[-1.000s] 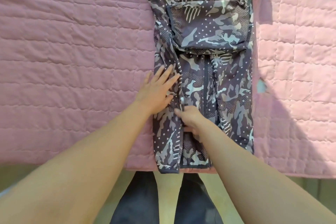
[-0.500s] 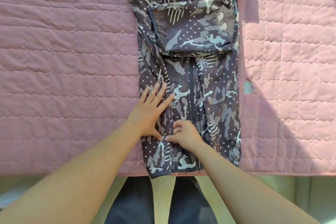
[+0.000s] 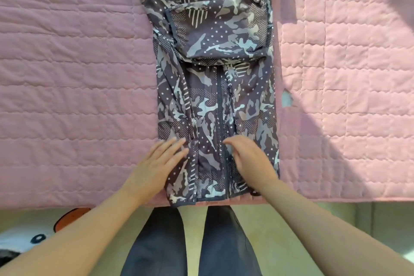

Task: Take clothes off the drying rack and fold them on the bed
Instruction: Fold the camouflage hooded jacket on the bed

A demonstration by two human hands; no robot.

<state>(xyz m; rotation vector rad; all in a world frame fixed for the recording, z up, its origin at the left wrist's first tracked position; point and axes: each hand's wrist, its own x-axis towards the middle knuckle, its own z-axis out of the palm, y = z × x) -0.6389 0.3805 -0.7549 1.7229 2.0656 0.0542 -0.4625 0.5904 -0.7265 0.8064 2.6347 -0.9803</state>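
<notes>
A purple and grey camouflage zip jacket lies lengthwise on the bed's pink quilted cover, sides folded in and a sleeve folded across its upper part. Its hem reaches the bed's near edge. My left hand rests flat with fingers spread on the jacket's lower left edge, partly on the quilt. My right hand lies just right of the zip near the hem, fingers loosely curved over the fabric and holding nothing that I can see.
The bed's near edge runs across the lower view. Below it are my legs in dark trousers and a pale floor. A white and orange patterned mat lies at the lower left. Sunlight falls on the quilt's right side.
Both hands have slid down the jacket toward the hem and moved apart. The right hand has let go of the pinched fabric beside the zip and now lies on the right panel.
</notes>
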